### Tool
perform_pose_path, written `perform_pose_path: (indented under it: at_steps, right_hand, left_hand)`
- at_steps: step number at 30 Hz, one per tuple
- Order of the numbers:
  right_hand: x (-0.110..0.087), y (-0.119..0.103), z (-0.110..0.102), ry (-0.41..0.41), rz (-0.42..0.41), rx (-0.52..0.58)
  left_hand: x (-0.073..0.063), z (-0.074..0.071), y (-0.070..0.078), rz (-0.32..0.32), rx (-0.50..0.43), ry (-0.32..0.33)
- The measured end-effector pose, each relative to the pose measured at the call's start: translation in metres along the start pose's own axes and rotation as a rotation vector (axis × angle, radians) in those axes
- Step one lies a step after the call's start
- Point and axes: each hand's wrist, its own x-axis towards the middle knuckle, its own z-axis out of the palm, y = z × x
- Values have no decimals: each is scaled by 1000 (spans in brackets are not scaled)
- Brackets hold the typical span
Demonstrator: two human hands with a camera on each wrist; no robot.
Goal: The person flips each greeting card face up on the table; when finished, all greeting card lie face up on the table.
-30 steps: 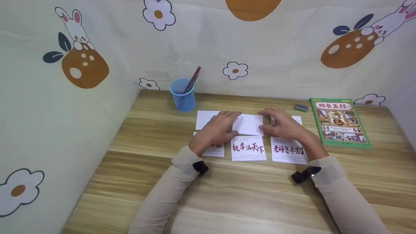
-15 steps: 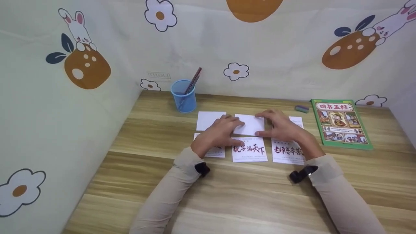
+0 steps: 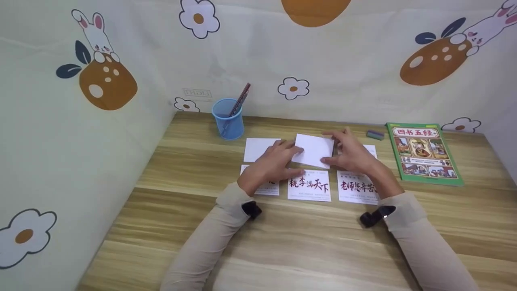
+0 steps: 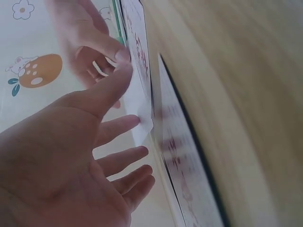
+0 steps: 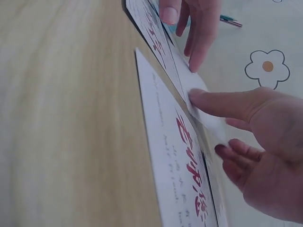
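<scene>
A blank white card (image 3: 313,150) slants a little between the two hands, in the back row of cards. My right hand (image 3: 353,153) pinches its right edge, the thumb (image 5: 208,101) on its face and the other fingers behind. At the card's left edge my left hand (image 3: 272,163) touches it with a fingertip, fingers loosely extended. The left thumb reaches over the top of the middle card with red writing (image 3: 309,190). Another blank card (image 3: 258,149) lies behind the left hand. A card with red writing (image 3: 357,192) lies partly under the right forearm's line of sight.
A blue pen cup (image 3: 228,121) with pencils stands at the back left. An eraser (image 3: 375,135) and a green-bordered book (image 3: 424,153) lie at the back right. The left hand partly covers another printed card (image 3: 268,190). A patterned curtain (image 3: 250,52) borders the wooden table (image 3: 299,246).
The blank card has shifted toward the back and slightly right, turning a little, with my right hand. My left thumb has come down from the card's edge onto the printed card's top.
</scene>
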Motion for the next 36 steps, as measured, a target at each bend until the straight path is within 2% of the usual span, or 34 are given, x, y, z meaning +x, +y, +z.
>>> perform_pose_path:
  at_steps: [3,9,12,14,18,20,23,27,32,36]
  right_hand:
    - [1,-3,0,87,-10,96]
    - [2,-17,-2,252,-98,370]
    - [1,-26,0,255,-171,489]
    - [0,-31,3,228,-206,509]
    - [-2,-37,12,147,-248,490]
    - [-2,-39,15,124,-254,459]
    - [-3,-40,17,124,-257,388]
    - [-3,-38,16,182,-245,303]
    - [-1,-33,12,288,-206,276]
    - [0,-30,9,331,-166,272]
  left_hand:
    - [0,-1,1,4,-50,8]
    - [3,-4,4,15,-265,47]
    - [4,-6,7,38,-392,98]
    - [5,-6,10,55,-508,132]
    - [7,-7,15,122,-777,196]
    - [8,-8,15,155,-855,226]
    - [9,-9,13,170,-890,278]
    - [11,-9,7,123,-922,331]
    - [11,-9,1,32,-992,329]
    - [9,-9,-1,-21,-982,325]
